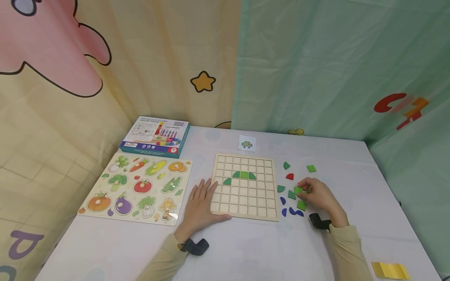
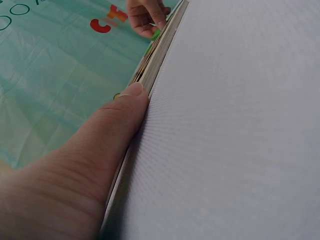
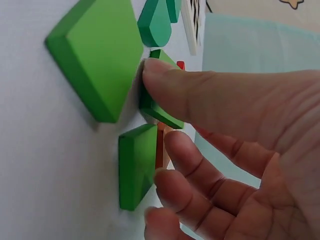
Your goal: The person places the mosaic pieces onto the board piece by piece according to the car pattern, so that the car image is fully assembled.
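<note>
One yellow creased strip [image 1: 390,270] lies nearest us, at four o'clock from a pale wooden grid board [image 1: 243,200]. Our left hand [image 1: 199,207], fingers spread, touches the board at eight o'clock, its thumb along the near edge. Our right hand [image 1: 319,195], at three o'clock from the board, pinches a light-green square tile [image 1: 297,190].
</note>
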`<state>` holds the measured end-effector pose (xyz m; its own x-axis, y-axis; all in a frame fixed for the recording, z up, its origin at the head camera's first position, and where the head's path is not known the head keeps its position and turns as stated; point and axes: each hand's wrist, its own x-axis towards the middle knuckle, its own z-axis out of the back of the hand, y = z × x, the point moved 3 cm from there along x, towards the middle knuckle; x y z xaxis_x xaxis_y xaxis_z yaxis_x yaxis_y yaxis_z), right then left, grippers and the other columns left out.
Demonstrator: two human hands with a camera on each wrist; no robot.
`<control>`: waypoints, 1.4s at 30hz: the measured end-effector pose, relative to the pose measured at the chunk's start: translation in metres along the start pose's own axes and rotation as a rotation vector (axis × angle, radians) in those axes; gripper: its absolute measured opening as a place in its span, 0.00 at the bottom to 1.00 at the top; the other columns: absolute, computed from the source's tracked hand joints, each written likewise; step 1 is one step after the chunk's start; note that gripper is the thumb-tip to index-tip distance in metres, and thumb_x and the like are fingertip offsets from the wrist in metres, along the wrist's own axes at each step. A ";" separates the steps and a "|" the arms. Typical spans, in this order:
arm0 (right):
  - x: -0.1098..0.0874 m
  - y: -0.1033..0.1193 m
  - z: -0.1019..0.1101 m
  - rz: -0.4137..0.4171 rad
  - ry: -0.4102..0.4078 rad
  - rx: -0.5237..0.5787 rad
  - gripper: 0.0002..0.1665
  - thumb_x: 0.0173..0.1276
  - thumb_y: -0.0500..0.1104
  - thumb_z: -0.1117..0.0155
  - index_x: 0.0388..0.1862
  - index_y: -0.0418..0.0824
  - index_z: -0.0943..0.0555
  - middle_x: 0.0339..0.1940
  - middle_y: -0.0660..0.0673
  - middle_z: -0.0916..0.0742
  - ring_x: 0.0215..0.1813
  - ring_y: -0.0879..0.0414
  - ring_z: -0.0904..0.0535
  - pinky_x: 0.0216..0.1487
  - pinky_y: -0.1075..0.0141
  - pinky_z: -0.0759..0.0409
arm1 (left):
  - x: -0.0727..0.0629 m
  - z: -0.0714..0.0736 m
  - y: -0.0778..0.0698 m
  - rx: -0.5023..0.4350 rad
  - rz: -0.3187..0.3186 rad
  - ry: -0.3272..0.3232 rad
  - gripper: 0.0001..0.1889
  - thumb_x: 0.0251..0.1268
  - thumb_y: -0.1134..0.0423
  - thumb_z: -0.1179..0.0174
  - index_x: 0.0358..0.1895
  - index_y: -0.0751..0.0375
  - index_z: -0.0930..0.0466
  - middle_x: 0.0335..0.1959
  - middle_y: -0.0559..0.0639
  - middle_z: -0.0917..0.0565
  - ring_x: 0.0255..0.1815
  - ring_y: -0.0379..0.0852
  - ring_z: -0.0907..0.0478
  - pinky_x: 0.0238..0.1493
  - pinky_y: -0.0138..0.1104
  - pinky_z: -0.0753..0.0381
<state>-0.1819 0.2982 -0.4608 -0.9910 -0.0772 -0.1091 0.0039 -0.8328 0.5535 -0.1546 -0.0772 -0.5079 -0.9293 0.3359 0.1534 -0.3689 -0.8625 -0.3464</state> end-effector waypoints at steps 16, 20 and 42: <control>-0.008 0.001 -0.002 0.037 -0.087 0.054 0.11 0.58 0.35 0.31 0.38 0.36 0.24 0.32 0.44 0.19 0.28 0.53 0.29 0.26 0.64 0.30 | 0.001 0.000 0.000 0.013 -0.003 0.002 0.62 0.38 0.21 0.44 0.75 0.56 0.49 0.75 0.56 0.49 0.75 0.54 0.61 0.72 0.45 0.64; -0.006 0.007 -0.004 0.043 -0.130 0.063 0.12 0.60 0.35 0.32 0.41 0.34 0.23 0.29 0.45 0.21 0.28 0.52 0.29 0.25 0.65 0.30 | 0.001 -0.001 0.000 0.017 -0.006 0.002 0.62 0.39 0.20 0.44 0.75 0.56 0.49 0.75 0.56 0.50 0.75 0.54 0.61 0.72 0.45 0.65; 0.027 0.090 -0.048 0.280 -0.047 0.176 0.06 0.61 0.34 0.33 0.38 0.37 0.17 0.31 0.49 0.16 0.33 0.56 0.21 0.34 0.62 0.21 | 0.000 0.000 0.000 -0.003 -0.009 -0.010 0.61 0.38 0.22 0.42 0.75 0.57 0.48 0.75 0.57 0.48 0.75 0.54 0.60 0.72 0.46 0.64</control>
<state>-0.2021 0.1951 -0.4534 -0.9599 -0.2606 0.1031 0.2576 -0.6752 0.6912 -0.1548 -0.0769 -0.5076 -0.9257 0.3400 0.1658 -0.3775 -0.8582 -0.3478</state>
